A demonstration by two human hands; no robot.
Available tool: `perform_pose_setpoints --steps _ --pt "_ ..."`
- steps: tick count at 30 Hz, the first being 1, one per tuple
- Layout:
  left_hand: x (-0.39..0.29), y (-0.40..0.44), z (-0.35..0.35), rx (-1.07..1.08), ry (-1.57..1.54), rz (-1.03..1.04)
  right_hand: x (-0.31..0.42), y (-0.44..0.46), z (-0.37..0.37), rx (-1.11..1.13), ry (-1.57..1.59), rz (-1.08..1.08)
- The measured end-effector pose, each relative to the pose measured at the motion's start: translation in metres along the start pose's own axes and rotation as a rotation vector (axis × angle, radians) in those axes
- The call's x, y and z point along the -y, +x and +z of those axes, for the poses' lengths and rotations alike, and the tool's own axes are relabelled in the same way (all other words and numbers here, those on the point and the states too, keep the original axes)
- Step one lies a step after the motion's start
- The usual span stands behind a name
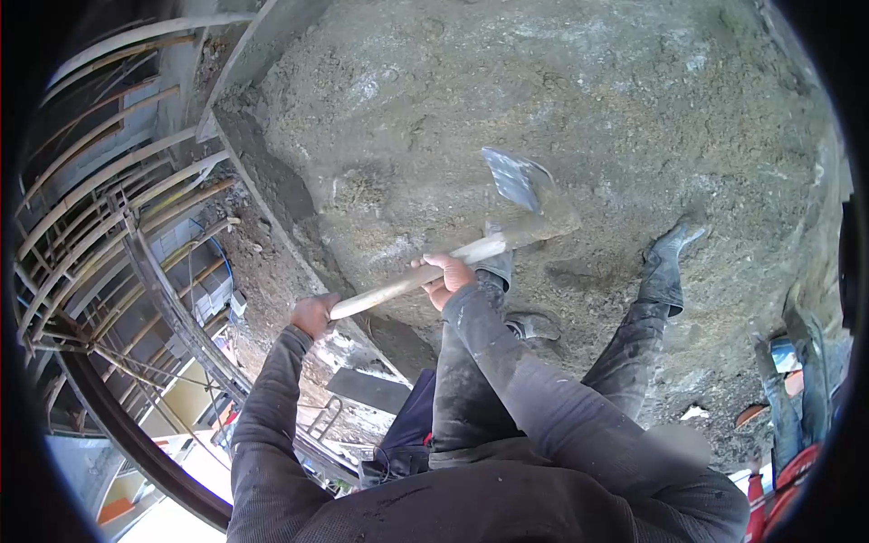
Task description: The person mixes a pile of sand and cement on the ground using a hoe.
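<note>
A hoe (pixel 385 293) with a pale wooden handle and a flat grey metal blade (pixel 513 179) stretches across the middle of the view. My left hand (pixel 314 314) is wrapped round the handle's end at the left. Further along the handle, my right hand (pixel 448 278) grips it, thumb on top. The blade end points up and right, over rough grey-brown ground (pixel 434 181) that looks like damp mortar or soil. Whether the blade touches the ground I cannot tell. My dusty boots (pixel 668 253) stand on that ground below the hoe.
A straight raised edge (pixel 272 217) borders the ground on the left. Beyond it stand bamboo or wooden poles (pixel 109 181) like scaffolding, above rubble. A dark flat board (pixel 362 389) lies beside my left arm. At the far right are another person's legs (pixel 801 362).
</note>
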State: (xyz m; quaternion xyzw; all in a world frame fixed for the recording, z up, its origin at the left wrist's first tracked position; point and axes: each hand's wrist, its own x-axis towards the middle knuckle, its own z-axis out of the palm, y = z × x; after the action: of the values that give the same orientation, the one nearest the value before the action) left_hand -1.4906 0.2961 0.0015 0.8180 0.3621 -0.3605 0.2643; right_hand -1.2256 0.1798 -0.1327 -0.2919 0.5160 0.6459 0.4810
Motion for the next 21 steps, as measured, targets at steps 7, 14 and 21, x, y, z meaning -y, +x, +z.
perform_pose_setpoints --steps 7,14,21 --pt "-0.417 0.258 0.076 -0.029 -0.158 0.458 0.401 -0.139 -0.168 -0.534 0.189 -0.83" --pt "-0.855 0.337 0.061 -0.002 -0.542 0.924 0.636 -0.482 -0.273 -0.514 -0.024 -1.657" --pt "-1.102 0.417 0.069 0.012 -0.558 1.13 0.834 -0.528 -0.418 -0.882 -0.101 -1.64"
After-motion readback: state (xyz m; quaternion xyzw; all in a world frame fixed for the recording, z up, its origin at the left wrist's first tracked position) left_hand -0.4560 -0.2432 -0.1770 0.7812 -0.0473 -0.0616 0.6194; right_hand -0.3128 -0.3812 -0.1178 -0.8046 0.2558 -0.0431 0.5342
